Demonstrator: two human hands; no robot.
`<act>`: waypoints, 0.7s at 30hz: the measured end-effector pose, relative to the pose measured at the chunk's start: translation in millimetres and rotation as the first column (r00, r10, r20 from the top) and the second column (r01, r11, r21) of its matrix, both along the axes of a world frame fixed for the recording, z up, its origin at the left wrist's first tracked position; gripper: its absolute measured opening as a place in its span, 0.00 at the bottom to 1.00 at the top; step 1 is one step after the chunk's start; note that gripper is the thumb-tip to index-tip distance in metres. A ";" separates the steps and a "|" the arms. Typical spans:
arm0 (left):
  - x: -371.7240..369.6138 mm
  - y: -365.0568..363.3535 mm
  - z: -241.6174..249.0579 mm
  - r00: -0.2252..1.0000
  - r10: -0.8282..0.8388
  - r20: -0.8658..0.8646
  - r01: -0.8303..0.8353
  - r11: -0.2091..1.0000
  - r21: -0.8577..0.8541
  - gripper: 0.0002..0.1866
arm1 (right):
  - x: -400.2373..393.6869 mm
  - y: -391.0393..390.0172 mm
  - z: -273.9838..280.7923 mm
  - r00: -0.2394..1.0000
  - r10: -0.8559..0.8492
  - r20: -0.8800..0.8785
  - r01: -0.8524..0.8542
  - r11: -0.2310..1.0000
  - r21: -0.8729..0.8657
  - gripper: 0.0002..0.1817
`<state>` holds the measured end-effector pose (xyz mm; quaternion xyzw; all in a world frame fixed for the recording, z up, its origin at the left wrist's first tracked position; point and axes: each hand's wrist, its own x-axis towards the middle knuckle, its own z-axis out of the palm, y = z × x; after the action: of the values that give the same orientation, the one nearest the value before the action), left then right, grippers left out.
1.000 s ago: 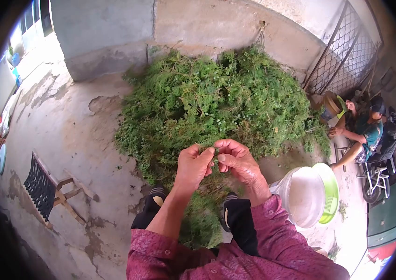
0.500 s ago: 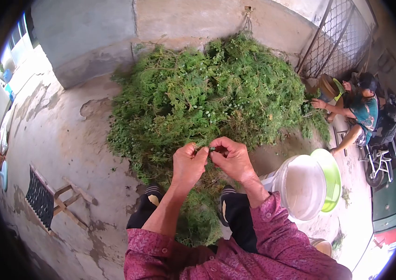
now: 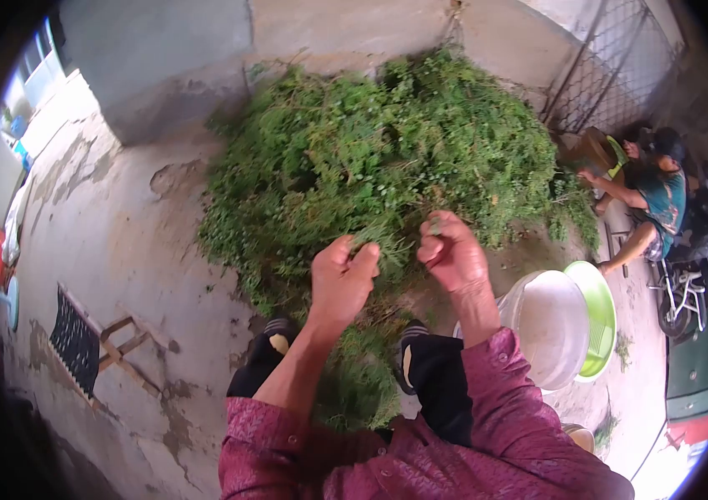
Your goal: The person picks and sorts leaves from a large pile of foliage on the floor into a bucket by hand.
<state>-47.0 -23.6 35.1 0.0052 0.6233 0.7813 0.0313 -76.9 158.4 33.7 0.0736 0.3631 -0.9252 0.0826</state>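
Note:
My left hand [image 3: 342, 279] is closed around a feathery green sprig [image 3: 380, 247], whose fine leaves spread out to the right of my fingers. A short gap to the right, my right hand [image 3: 455, 254] is raised with its fingers curled in a pinch. Something small and greenish seems to show at its fingertips, but blur hides what it is. Both hands are over the near edge of a large heap of leafy green branches [image 3: 387, 158], which carry small pale-green cones.
To my right stand a white bucket [image 3: 547, 329] and a green basin [image 3: 600, 321]. Beyond them a co-worker [image 3: 658, 200] sits beside a brown bucket [image 3: 591, 150]. A folding stool [image 3: 79, 346] lies at the left. A wall [image 3: 329, 33] backs the heap.
My hands were together, with a small green cone at my right fingertips. Now they are apart, the right one moved up and to the right. The camera view has shifted slightly.

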 end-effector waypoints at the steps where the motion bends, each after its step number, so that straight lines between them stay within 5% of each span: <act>1: 0.6 -0.6 -0.1 1.000 -0.009 0.020 0.008 1.000 0.010 0.08 | -1.4 2.9 -5.6 0.999 0.033 0.007 -0.033 0.993 -0.115 0.08; 5: -2.8 0.8 -18.8 0.999 -0.009 -0.045 0.007 0.999 -0.047 0.07 | -4.1 5.9 -14.8 0.986 0.162 -0.027 -0.163 0.941 -0.297 0.12; 9: -4.4 -3.2 -18.5 1.000 -0.011 -0.005 0.011 1.000 -0.007 0.08 | -1.8 -1.5 -7.4 0.994 0.109 0.002 -0.108 0.989 -0.104 0.12; 16: -1.4 -11.1 -6.3 0.983 -0.062 0.173 0.013 0.962 0.274 0.06 | -4.3 -1.9 -10.9 0.992 0.128 0.015 -0.127 0.990 -0.065 0.06; 21: -2.0 -11.5 -5.8 0.984 -0.036 0.173 -0.001 0.978 0.209 0.08 | -3.5 18.9 -2.7 0.996 -0.057 0.068 0.049 0.993 0.105 0.05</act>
<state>-49.0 -35.1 29.3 -0.0549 0.5330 0.8393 0.0922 -80.4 177.4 30.9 0.1199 0.4054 -0.9038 0.0669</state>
